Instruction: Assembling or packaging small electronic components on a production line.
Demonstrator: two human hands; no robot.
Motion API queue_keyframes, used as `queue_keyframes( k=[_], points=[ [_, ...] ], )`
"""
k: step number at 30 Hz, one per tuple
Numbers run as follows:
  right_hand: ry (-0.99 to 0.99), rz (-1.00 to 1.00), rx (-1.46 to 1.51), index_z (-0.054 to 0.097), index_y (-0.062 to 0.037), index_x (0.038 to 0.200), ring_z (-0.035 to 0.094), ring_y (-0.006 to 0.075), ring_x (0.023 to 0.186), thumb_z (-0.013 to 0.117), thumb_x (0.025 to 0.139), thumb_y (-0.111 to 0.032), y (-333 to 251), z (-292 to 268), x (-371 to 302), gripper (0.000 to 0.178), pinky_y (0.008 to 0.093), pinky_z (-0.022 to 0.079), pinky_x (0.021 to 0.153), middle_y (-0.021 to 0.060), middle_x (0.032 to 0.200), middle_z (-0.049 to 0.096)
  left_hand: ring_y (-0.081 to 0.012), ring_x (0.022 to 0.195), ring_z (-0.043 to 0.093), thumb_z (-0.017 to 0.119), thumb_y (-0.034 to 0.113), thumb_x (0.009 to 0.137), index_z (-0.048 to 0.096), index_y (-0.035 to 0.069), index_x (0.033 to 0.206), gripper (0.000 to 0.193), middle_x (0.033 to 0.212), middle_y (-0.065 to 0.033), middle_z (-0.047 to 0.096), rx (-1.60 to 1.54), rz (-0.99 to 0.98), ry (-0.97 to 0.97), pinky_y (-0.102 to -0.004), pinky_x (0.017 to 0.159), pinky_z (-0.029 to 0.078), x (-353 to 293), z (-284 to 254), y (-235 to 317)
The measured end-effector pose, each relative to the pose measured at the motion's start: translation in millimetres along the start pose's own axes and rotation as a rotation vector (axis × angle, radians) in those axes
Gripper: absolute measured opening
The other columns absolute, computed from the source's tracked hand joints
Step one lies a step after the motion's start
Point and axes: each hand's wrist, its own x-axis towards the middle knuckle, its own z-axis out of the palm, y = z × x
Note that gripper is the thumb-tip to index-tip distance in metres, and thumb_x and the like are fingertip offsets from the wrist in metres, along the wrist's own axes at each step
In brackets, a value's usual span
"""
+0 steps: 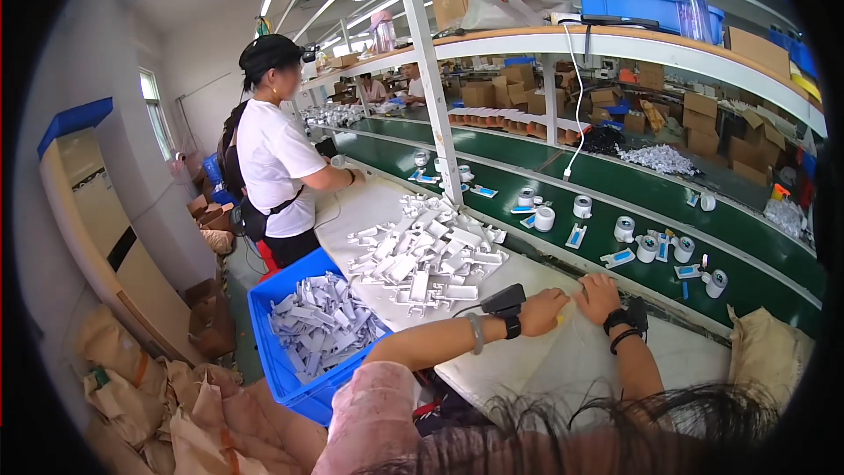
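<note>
Both my hands are close together over the white worktable (498, 371), near its far edge beside the conveyor. My left hand (542, 311) is closed, its fingers curled, with a small yellow spot showing beside it. My right hand (598, 298) bends its fingers downward just to the right. Between and below them hangs what looks like a thin translucent plastic sheet (571, 347), pinched at its upper edge; its outline is faint against the table. A heap of white plastic brackets (422, 255) lies on the table to the left of my hands.
A blue crate (280, 369) of light-grey plastic parts stands left of the table. White round units with blue-labelled pieces sit on the green conveyor (563, 202). A co-worker (280, 141) stands at far left. An upright post (426, 70) supports a shelf. A sack (767, 356) is at right.
</note>
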Motion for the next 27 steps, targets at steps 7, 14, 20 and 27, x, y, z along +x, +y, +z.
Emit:
queue_keyframes(
  k=[7, 14, 20, 27],
  points=[
    [-0.103, 0.004, -0.026, 0.057, -0.0039, 0.12, 0.048, 0.0307, 0.113, 0.055, 0.088, -0.039, -3, -9, -3, 0.047, 0.042, 0.034, 0.097, 0.0125, 0.12, 0.056, -0.0294, 0.112, 0.051, 0.064, 0.013, 0.078, 0.054, 0.003, 0.116, 0.04, 0.121, -0.0135, 0.052, 0.385, 0.341, -0.217, -0.0405, 0.088, 0.047, -87, -84, -19],
    [-0.244, 0.053, 0.004, 0.046, -0.0019, 0.134, 0.042, 0.0351, 0.126, 0.052, 0.091, -0.038, -16, -24, -12, 0.056, 0.0458, 0.029, 0.105, 0.0196, 0.132, 0.05, -0.0347, 0.113, 0.054, 0.059, 0.01, 0.078, 0.06, 0.002, 0.111, 0.034, 0.124, -0.0177, 0.056, 0.495, 0.081, -0.181, -0.0439, 0.092, 0.047, -112, -179, -79],
    [-0.291, 0.087, 0.03, 0.047, -0.0018, 0.133, 0.04, 0.0389, 0.127, 0.055, 0.089, -0.033, -28, -32, -3, 0.054, 0.0495, 0.028, 0.105, 0.0211, 0.134, 0.048, -0.0305, 0.1, 0.06, 0.062, 0.015, 0.077, 0.066, 0.008, 0.098, 0.023, 0.104, -0.0127, 0.062, 0.521, -0.282, 0.006, -0.0433, 0.081, 0.052, -131, -225, -208],
    [-0.207, 0.095, 0.096, 0.051, -0.0032, 0.125, 0.043, 0.0405, 0.118, 0.058, 0.084, -0.026, -34, -24, 3, 0.048, 0.0506, 0.03, 0.102, 0.0206, 0.124, 0.051, -0.0383, 0.093, 0.062, 0.059, 0.018, 0.078, 0.068, 0.006, 0.098, 0.026, 0.101, -0.0205, 0.065, 0.233, -0.58, 0.18, -0.0459, 0.083, 0.05, -131, -235, -338]
  ],
)
